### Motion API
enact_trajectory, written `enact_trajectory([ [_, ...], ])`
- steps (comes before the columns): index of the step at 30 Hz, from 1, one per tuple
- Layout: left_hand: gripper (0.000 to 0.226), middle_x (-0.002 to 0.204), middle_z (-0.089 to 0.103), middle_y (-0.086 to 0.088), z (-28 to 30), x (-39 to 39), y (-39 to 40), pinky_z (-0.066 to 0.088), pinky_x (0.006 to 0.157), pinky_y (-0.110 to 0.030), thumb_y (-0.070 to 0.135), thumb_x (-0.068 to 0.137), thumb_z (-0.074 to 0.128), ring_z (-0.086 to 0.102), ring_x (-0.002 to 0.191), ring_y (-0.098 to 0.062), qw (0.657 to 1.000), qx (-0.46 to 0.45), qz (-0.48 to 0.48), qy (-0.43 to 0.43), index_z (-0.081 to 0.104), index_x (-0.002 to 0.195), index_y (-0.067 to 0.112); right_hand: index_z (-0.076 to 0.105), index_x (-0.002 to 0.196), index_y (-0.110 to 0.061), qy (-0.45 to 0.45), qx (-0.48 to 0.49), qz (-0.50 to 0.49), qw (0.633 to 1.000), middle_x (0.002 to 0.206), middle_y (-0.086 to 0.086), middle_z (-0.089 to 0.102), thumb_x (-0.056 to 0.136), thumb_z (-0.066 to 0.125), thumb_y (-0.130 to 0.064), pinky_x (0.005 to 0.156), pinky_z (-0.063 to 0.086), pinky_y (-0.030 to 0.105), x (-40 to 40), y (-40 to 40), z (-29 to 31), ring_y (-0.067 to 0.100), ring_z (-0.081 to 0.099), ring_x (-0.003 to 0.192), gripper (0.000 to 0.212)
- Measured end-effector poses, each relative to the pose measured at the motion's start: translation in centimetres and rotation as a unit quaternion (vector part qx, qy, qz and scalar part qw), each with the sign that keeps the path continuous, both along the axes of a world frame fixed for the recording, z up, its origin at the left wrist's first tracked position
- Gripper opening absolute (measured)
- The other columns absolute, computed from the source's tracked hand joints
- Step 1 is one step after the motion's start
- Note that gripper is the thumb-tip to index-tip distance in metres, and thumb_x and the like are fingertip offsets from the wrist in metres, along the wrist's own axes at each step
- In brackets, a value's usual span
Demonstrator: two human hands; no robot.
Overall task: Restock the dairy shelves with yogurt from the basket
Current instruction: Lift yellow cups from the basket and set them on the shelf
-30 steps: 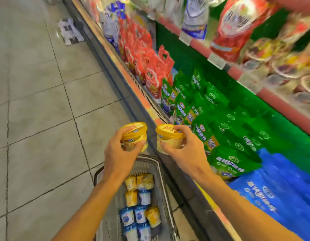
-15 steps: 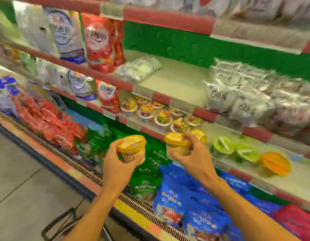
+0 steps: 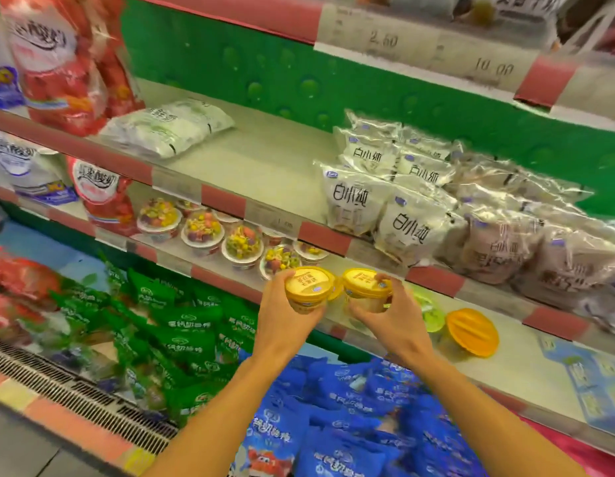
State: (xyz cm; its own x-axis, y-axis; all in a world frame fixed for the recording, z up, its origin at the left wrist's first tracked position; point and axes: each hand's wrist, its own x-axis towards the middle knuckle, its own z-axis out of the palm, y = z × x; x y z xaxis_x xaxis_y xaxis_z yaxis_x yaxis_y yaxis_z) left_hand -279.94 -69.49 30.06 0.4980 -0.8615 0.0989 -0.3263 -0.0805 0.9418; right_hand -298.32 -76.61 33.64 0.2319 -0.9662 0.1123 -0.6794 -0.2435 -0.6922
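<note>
My left hand [image 3: 282, 315] wraps around one yellow yogurt cup [image 3: 308, 290]. My right hand [image 3: 385, 316] pinches a second yogurt cup [image 3: 366, 287] by its sides. Both cups stand upright, lids up, and their rims almost touch. The shelf [image 3: 505, 359] lies just past my grip, straight ahead. The bare spot is right behind my right hand, next to the green cup [image 3: 430, 313], so I think that cup goes down first. The fruit cups [image 3: 203, 230] sit beyond my left hand.

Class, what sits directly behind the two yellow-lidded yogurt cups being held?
Behind the two yellow-lidded yogurt cups: the shelf's fruit-topped cups. The hands cover the shelf space beneath.
</note>
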Motion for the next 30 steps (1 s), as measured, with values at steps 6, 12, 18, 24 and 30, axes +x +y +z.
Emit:
enact_trajectory([
  [6,0.075,0.128,0.044,0.001,-3.0,-1.0,-4.2,0.048,0.095,-0.032,0.038,0.070,0.087,0.050,0.117,-0.017,0.998,-0.020,0.000,-0.063,0.045,0.131,0.027,0.074,0.088,-0.031,-0.025,-0.029,0.010,0.999,0.079,-0.020,0.072,0.077,0.085,-0.037,0.062,0.044,0.007,0.0,-2.6,-1.4,-0.013,0.064,0.073,0.016],
  [12,0.075,0.135,0.045,-0.004,-4.2,-1.6,-6.5,0.046,0.095,-0.032,0.033,0.074,0.085,0.047,0.123,-0.021,0.994,-0.032,0.009,-0.101,0.045,0.138,0.023,0.074,0.076,-0.040,-0.038,-0.012,0.008,0.999,0.074,-0.023,0.073,0.083,0.080,-0.037,0.069,0.054,0.018,0.0,-4.5,-1.8,-0.012,0.067,0.071,0.010],
  [18,0.081,0.141,0.046,-0.002,-4.3,-1.4,-7.4,0.050,0.097,-0.041,0.033,0.077,0.084,0.047,0.128,-0.022,0.995,-0.023,0.011,-0.097,0.038,0.143,0.027,0.067,0.050,-0.034,0.053,0.085,-0.037,0.994,0.057,-0.014,0.064,0.085,0.063,-0.066,0.066,0.045,0.025,1.1,-6.4,-0.7,0.010,0.061,0.072,0.047],
  [24,0.082,0.139,0.049,-0.003,-5.1,-1.2,-7.0,0.050,0.097,-0.044,0.037,0.080,0.081,0.046,0.129,-0.023,0.993,-0.029,0.009,-0.118,0.033,0.147,0.031,0.049,0.144,-0.041,0.085,0.169,0.015,0.982,0.155,-0.004,0.043,0.089,0.040,-0.076,0.115,0.026,0.032,2.9,-8.4,-0.5,0.020,0.036,0.145,0.065],
  [30,0.078,0.141,0.049,-0.004,-5.6,-1.2,-6.1,0.047,0.099,-0.039,0.034,0.086,0.076,0.044,0.130,-0.022,0.990,-0.048,0.003,-0.134,0.032,0.150,0.028,0.073,0.079,-0.019,0.116,0.121,-0.017,0.986,0.082,0.002,0.073,0.088,0.062,-0.061,0.089,0.051,0.038,3.6,-10.0,-2.6,0.021,0.067,0.098,0.044],
])
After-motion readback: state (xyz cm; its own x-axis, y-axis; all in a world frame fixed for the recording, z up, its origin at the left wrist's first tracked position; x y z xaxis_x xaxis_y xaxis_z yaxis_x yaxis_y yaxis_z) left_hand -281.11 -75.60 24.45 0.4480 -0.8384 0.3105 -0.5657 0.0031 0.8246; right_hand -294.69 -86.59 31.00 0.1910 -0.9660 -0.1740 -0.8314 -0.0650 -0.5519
